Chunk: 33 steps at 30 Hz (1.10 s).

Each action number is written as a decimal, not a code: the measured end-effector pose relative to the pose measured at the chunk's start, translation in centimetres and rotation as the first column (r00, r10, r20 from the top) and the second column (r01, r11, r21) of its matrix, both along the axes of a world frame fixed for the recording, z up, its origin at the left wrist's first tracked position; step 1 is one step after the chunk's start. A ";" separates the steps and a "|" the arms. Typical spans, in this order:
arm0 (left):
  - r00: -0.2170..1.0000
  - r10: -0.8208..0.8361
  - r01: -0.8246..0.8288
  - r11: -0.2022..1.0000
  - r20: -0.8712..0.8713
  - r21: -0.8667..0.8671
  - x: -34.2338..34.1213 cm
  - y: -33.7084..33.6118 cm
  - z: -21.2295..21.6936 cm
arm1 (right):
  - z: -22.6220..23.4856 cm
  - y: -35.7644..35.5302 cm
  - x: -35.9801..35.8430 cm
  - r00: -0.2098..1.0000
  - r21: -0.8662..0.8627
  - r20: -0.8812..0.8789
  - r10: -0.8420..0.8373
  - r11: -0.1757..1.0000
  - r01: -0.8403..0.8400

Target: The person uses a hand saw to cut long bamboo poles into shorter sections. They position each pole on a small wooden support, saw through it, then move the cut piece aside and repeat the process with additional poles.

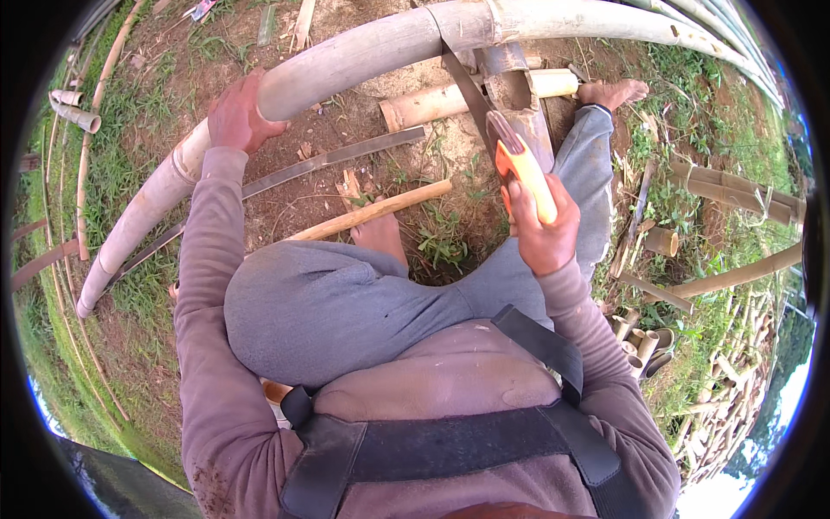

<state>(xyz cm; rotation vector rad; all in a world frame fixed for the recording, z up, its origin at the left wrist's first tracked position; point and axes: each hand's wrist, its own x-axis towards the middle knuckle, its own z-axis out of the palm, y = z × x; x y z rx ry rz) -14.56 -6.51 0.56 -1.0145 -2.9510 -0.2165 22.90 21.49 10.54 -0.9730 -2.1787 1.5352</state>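
A long, thick bamboo pole (354, 65) arches across the top of the view and comes down on the left. My left hand (238, 121) is closed over it, its thumb pointing right. In my right hand (546, 227) is the orange handle of a handsaw (529, 177). The saw's dark blade runs up and away to the pole, and its far end meets the pole's near side beside a thin dark line across the bamboo. Under the pole, right of the blade, stands a bamboo support (508, 82) with a short cross piece (424, 107) of bamboo.
A flat dark strip (337, 156) and a thin bamboo stick (380, 209) lie between my left arm and my feet. My bare foot (614, 93) is beside the support. Cut bamboo pieces (640, 346) sit at right, near a heap of sticks (731, 389). Sawdust covers the soil.
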 end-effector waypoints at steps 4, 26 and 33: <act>0.999 -0.003 0.002 1.000 -0.048 -0.021 0.3 0.7 0.4 | -0.2 -1.1 7.8 0.998 0.213 0.007 0.061 0.975 -0.061; 0.995 -0.065 0.063 0.998 -0.078 -0.028 1.3 2.3 1.0 | -5.5 4.1 -9.8 0.988 0.274 -0.146 0.046 0.962 -0.004; 0.981 -0.073 0.123 0.951 0.182 -0.285 -2.7 2.2 4.2 | -5.7 2.2 -10.1 0.953 0.233 -0.282 0.113 0.971 -0.046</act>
